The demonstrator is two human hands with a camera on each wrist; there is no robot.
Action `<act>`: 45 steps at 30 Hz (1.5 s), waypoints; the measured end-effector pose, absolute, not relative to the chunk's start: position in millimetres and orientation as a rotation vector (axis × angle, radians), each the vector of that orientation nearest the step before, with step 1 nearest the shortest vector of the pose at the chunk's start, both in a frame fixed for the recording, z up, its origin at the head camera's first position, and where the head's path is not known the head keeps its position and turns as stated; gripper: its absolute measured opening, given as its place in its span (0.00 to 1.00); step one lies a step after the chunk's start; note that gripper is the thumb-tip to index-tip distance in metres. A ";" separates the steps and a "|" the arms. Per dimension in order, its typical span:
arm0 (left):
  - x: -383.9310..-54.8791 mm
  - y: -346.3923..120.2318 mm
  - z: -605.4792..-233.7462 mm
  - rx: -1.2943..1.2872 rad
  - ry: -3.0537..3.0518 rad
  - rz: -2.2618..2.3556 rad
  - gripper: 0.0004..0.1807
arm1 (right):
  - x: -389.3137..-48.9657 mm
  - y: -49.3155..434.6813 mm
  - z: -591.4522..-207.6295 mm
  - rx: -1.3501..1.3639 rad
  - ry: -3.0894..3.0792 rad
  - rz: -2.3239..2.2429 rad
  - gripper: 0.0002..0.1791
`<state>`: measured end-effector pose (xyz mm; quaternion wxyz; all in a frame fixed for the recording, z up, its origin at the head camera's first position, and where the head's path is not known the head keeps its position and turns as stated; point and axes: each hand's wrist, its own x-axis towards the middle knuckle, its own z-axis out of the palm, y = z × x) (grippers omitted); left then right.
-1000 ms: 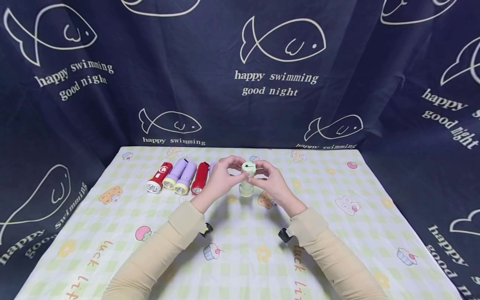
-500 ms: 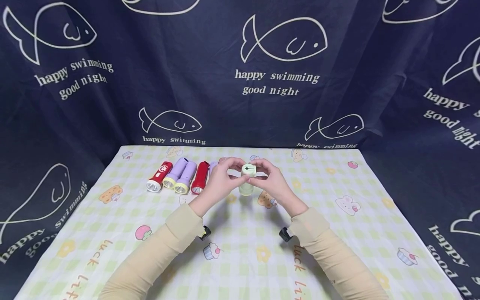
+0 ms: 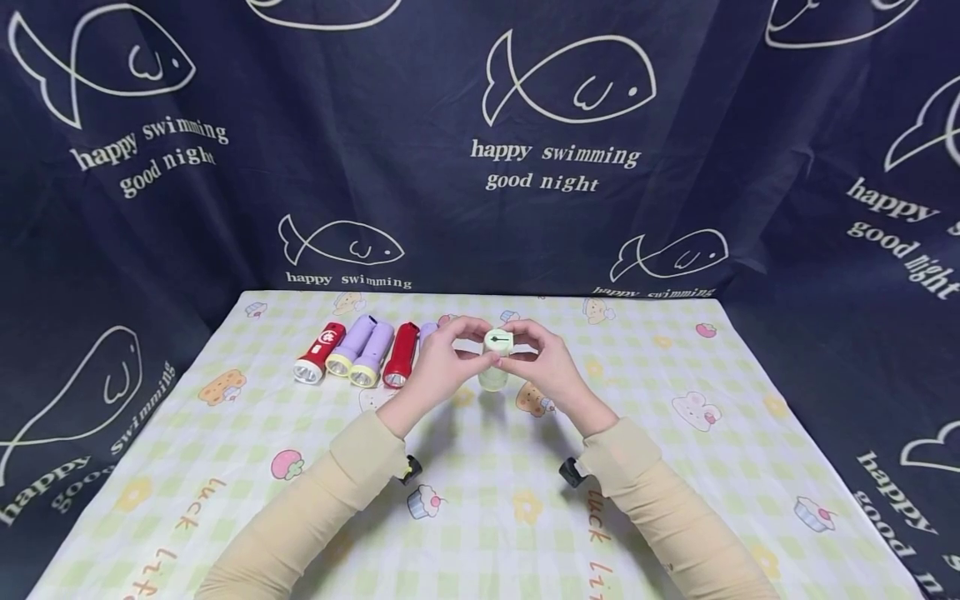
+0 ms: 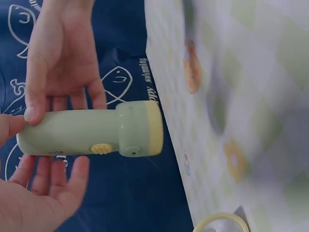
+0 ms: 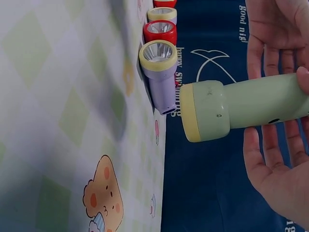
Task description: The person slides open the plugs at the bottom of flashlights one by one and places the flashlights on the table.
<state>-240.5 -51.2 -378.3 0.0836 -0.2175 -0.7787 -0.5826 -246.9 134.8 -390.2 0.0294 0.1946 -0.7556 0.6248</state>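
Note:
A pale green flashlight (image 3: 495, 377) with a yellow rim hangs lens end down above the table, its tail cap uppermost. My left hand (image 3: 444, 354) and right hand (image 3: 543, 358) hold it from either side near the tail end, thumbs on the near side, fingers behind. In the left wrist view the flashlight (image 4: 72, 131) shows a ribbed yellow switch, and its rim stays close over the cloth. The right wrist view has the same flashlight (image 5: 260, 101) between the two hands, its lens hidden.
To the left, on the checked tablecloth (image 3: 480, 533), lie several flashlights: a red one with a white rim (image 3: 319, 354), two purple ones side by side (image 3: 372, 354), a red one (image 3: 401, 354), and another purple one (image 5: 161, 87) partly behind my left hand. A dark fish-print curtain (image 3: 450, 200) hangs behind.
My thumbs have come together in front of the green flashlight, and its tail end has tipped slightly toward me. Over the last half second almost nothing has moved.

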 end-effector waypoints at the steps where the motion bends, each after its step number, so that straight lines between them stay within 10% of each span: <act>1: -240.8 -51.1 -377.8 -0.619 -2.344 -1.744 0.18 | -246.7 134.8 -390.2 0.602 -2.328 1.928 0.23; 45: -242.3 -42.5 -361.8 -0.206 -2.350 -2.224 0.10 | -223.0 126.2 -360.3 0.540 -2.351 1.884 0.24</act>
